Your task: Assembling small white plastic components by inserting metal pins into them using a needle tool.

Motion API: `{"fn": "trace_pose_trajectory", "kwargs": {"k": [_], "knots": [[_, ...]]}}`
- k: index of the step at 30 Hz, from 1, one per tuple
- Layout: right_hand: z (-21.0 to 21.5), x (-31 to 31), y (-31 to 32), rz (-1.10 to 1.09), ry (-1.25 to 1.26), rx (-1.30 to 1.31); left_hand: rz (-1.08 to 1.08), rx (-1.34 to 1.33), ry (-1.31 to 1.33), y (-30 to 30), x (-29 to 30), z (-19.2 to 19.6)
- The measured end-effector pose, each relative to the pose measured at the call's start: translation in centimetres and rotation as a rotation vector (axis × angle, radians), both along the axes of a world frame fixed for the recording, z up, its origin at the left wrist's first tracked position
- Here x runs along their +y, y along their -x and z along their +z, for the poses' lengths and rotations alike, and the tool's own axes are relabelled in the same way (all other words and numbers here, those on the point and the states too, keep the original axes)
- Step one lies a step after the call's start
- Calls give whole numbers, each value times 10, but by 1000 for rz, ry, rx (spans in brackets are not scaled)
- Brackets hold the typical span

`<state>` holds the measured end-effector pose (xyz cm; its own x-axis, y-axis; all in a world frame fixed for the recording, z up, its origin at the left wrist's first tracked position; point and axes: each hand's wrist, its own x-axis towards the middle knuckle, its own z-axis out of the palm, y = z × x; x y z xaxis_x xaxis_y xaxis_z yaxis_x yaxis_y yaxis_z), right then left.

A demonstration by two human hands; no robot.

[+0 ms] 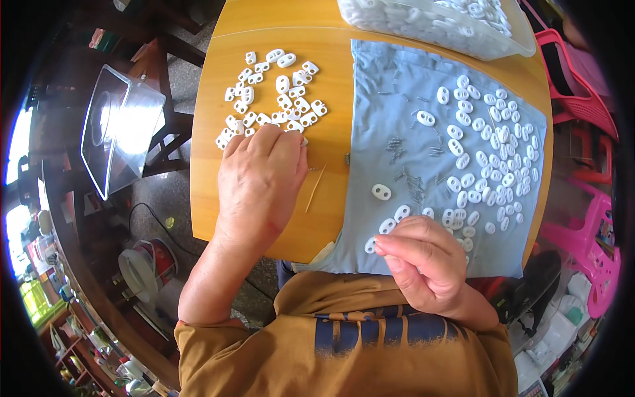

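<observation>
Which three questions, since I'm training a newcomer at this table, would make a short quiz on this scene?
1. True or false: a cluster of small grey pieces lies on the blue cloth.
2. Which hand is down at the white pieces on the bare wood of the table? A) right hand; B) left hand; C) both.
3. What holds the heap of pieces at the table's far edge?

Key: 1. True. 2. B, the left hand. 3. A see-through plastic tub.
</observation>
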<state>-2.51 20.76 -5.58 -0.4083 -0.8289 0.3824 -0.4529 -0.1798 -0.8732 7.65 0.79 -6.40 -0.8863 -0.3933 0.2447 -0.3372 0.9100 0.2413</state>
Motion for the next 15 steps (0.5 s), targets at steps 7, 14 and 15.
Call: {"fn": "trace_pose_trajectory", "kwargs": {"k": [7,14,15], "knots": [[11,-6,-3,31,-32,10,-146,-166,125,3,-10,10],[23,-11,-7,-6,-193,-301,-168,390,-158,-30,22,24],[24,-12,-8,-4,-196,-302,-222,442,-153,-36,29,24]]}}
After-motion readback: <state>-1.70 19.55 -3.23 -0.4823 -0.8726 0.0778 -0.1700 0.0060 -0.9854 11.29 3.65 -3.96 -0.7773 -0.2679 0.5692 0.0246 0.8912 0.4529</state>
